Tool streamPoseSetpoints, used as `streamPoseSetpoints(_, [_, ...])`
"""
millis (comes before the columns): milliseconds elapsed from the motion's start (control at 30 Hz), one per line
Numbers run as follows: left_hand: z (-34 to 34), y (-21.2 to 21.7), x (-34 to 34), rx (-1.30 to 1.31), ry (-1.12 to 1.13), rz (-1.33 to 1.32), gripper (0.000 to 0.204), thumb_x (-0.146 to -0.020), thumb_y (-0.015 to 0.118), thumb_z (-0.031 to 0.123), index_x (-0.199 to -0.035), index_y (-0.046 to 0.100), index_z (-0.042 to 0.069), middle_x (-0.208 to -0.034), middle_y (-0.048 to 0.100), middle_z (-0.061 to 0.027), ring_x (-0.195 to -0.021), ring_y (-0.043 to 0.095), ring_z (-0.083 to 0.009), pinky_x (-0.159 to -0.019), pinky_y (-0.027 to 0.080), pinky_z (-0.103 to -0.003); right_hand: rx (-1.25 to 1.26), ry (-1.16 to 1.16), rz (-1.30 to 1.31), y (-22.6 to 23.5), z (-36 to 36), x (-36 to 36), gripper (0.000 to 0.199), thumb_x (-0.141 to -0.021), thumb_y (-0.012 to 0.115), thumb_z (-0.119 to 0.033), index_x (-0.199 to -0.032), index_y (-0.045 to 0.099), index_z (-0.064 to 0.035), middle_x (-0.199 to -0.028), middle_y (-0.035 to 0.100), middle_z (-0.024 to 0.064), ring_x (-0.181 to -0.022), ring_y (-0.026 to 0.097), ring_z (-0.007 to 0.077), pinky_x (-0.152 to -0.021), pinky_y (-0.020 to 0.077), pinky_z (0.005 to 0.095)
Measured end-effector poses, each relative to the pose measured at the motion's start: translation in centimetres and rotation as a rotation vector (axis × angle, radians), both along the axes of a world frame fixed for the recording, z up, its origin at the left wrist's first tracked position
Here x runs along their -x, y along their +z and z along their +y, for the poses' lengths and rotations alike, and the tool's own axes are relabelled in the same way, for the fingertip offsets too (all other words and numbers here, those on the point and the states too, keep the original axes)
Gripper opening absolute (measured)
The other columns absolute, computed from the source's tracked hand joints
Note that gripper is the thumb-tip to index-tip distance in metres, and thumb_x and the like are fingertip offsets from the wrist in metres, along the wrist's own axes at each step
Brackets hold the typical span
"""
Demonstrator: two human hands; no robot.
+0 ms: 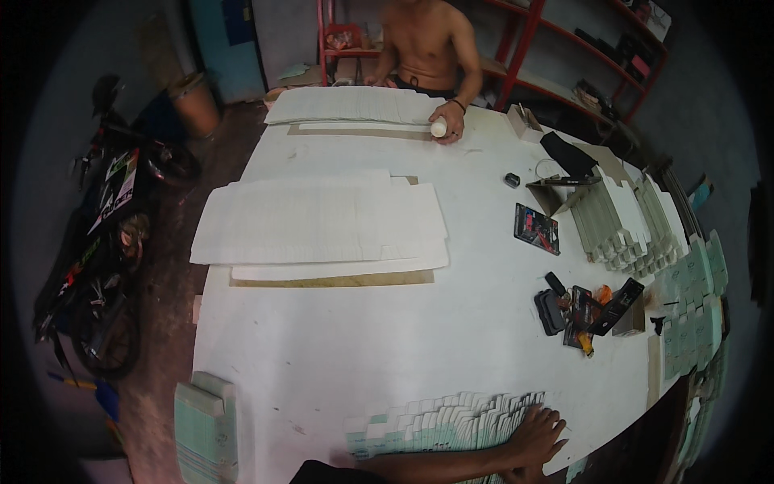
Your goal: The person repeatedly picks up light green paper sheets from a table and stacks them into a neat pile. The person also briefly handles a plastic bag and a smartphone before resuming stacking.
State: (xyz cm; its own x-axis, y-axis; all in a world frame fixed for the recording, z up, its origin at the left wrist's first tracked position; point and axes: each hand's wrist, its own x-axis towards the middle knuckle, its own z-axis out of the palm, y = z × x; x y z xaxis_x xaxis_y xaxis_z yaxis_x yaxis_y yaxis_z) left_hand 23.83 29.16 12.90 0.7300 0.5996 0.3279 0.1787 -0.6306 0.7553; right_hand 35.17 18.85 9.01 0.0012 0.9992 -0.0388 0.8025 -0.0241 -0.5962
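My left forearm reaches in from the lower edge, out of a dark sleeve, and crosses to the right over a fanned row of flat folded cartons (451,415), white with pale green parts. At the row's right end rests my left hand (538,434), its fingers slightly bent and apart, touching the last cartons. Just below it, a small part of my right hand or wrist (528,474) shows at the lower edge. Its fingers are hidden behind the left hand and the picture's edge.
Stacked white card sheets (322,218) lie mid-table. Across the table, a person's hand (450,121) holds a white round object beside another stack (355,105). Green cartons (205,427) stand lower left. Tools and packets (584,315) lie right, near stacked cartons (613,222). A motorcycle (105,242) stands left.
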Motion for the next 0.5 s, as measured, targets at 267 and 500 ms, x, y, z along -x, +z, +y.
streamPoseSetpoints(267, [0.3, 0.9, 0.3, -0.006, -0.022, 0.041, 0.044, -0.102, 0.058, 0.043, -0.114, 0.066, 0.002, -0.114, 0.061, -0.0151, -0.117, 0.054, -0.0322, -0.113, 0.034, -0.052, 0.012, 0.0, 0.003, -0.2, -0.1, 0.1, 0.062, -0.093, 0.068, -0.049, -0.128, 0.067, 0.0024, -0.135, 0.064, 0.0303, -0.129, 0.057, 0.0467, -0.114, 0.0257, 0.0652])
streamPoseSetpoints(500, [0.4, 1.3, 0.5, 0.042, -0.048, 0.056, 0.044, -0.102, 0.058, 0.043, -0.114, 0.066, 0.002, -0.115, 0.061, -0.0159, -0.119, 0.054, -0.0328, -0.114, 0.033, -0.053, 0.004, 0.002, 0.001, 0.1, 0.5, -0.4, 0.064, -0.092, 0.069, -0.048, -0.128, 0.066, 0.0043, -0.134, 0.064, 0.0309, -0.129, 0.057, 0.0473, -0.113, 0.0289, 0.0636])
